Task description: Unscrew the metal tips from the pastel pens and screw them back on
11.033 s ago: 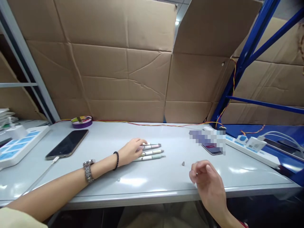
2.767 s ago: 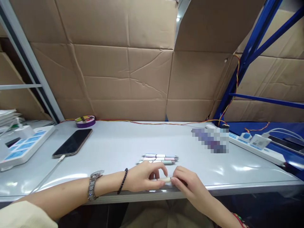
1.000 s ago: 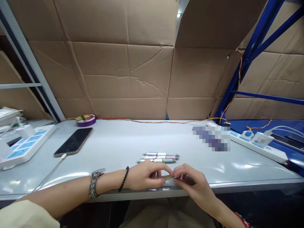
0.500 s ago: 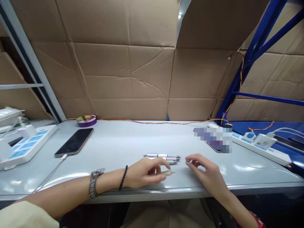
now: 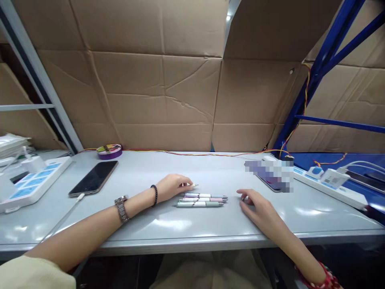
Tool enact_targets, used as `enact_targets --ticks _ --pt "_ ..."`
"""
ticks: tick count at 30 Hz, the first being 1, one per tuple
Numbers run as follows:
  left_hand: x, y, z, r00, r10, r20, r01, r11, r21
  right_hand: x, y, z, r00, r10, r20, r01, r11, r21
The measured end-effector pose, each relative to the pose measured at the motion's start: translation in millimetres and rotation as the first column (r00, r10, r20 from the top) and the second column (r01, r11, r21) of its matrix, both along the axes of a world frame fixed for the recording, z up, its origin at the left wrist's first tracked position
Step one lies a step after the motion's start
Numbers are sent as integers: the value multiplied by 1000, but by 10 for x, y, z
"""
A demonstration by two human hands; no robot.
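My left hand (image 5: 174, 186) is closed around a cream-coloured pen (image 5: 194, 185), of which only a short end with a thin tip shows past the fingertips. It rests on the table just behind three pens lying side by side: a blue-and-white pen (image 5: 198, 195), a pink-and-white one (image 5: 192, 200) and a green-and-white one (image 5: 200, 204). To the right of these, my right hand (image 5: 258, 206) hovers low with thumb and fingers curled together. A small dark thing seems to be at its fingertips, too small to name.
At left a black phone (image 5: 94, 176) lies on a charging cable, near a power strip (image 5: 39, 186) and a purple tape roll (image 5: 109, 152). Another phone (image 5: 270, 182), partly blurred out, and a second power strip (image 5: 333, 190) are at right. A cardboard wall (image 5: 162, 88) stands behind the table.
My left hand has moved away from the table's front edge to behind the three pens, carrying the cream pen. My right hand has shifted slightly, its fingers still curled.
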State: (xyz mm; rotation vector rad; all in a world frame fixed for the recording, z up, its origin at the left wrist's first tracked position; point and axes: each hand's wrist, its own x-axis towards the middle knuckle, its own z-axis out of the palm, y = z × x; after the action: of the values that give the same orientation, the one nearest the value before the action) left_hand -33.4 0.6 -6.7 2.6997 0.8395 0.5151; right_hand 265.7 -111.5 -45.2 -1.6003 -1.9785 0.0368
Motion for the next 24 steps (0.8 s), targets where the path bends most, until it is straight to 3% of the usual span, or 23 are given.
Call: enact_targets --ticks 6,8,11,14,18,24 --pt "50 -27 -23 1000 1 2 -1 998 -68 -38 -36 40 999 -24 47 22 999 48" --pt "67 -76 -2 999 1 42 0 1000 -31 -109 -68 64 998 -31 57 21 986 167" --pt "103 -199 29 995 -48 87 41 996 83 -255 -111 83 991 85 105 -109 960 258" --pt "152 -358 23 994 -106 20 100 976 192 -377 -127 82 969 184 166 -212 962 173" --pt "203 -508 -26 987 -89 -137 124 953 278 -443 -135 93 961 211 179 -225 972 63" --pt "231 -593 -46 975 -154 -157 206 890 406 -516 -212 106 961 216 174 -227 973 46"
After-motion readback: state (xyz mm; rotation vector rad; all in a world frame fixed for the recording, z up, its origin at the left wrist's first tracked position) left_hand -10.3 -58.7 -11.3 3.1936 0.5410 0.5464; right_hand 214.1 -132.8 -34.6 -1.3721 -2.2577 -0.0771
